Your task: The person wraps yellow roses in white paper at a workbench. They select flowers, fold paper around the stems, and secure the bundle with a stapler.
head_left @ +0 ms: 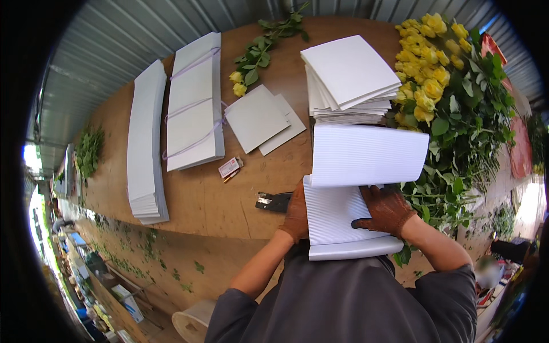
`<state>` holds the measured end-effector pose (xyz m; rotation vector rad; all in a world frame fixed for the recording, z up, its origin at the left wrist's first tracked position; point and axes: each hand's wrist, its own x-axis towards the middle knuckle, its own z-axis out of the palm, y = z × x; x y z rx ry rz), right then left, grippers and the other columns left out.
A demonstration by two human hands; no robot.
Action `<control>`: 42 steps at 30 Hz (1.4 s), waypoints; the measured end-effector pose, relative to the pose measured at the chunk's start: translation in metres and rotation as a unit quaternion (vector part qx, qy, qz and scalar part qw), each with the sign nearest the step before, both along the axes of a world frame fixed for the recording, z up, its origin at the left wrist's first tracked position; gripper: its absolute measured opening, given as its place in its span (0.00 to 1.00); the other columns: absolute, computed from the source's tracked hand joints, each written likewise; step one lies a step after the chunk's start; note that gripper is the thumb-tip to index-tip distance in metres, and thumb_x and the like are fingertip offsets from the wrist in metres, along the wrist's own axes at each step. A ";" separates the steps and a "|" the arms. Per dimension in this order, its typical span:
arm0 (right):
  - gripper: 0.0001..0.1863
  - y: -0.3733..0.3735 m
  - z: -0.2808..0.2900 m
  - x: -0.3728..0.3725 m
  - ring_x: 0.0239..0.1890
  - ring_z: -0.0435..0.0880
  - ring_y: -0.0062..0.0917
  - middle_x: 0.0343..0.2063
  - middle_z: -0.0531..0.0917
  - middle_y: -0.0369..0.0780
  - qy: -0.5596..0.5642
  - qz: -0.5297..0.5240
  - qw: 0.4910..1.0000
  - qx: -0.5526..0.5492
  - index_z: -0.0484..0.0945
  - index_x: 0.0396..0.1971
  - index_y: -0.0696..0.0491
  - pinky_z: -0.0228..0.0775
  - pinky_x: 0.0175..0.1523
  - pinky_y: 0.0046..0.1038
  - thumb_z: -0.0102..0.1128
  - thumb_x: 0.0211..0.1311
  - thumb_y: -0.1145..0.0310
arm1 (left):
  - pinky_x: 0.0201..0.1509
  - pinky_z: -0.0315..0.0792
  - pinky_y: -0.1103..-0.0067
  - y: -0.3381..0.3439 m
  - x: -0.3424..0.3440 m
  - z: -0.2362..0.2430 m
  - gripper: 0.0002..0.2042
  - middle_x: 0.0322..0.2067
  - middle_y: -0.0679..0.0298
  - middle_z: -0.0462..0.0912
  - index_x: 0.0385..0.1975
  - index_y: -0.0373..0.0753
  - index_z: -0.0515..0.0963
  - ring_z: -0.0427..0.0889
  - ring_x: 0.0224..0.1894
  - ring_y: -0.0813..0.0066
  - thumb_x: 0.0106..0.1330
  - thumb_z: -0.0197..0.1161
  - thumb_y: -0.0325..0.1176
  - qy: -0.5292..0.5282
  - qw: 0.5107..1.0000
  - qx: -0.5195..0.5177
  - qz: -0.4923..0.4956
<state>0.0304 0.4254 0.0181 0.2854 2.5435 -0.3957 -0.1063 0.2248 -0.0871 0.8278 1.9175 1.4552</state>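
A white corrugated sheet lies in front of me, its near edge curled over and its far part raised in a broad fold. My right hand, in a brown glove, presses on it with thumb and fingers spread. My left hand, also gloved, is at the sheet's left edge, its fingers mostly hidden there. A black stapler lies just left of that hand. Behind the fold stands a stack of white boards.
Long white board stacks, one tied with purple string, lie left, with loose squares, a small box and a rose stem. Yellow roses crowd the right; greenery lies far left. A corrugated metal wall runs behind.
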 end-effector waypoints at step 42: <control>0.16 0.233 0.059 0.075 0.44 0.81 0.45 0.44 0.82 0.45 0.462 -0.177 0.860 0.123 0.80 0.45 0.57 0.74 0.51 0.35 0.60 0.54 0.79 | 0.59 0.63 0.41 0.027 0.023 0.076 0.41 0.69 0.50 0.56 0.65 0.65 0.69 0.51 0.72 0.43 0.46 0.73 0.61 0.402 0.816 -0.267 -0.317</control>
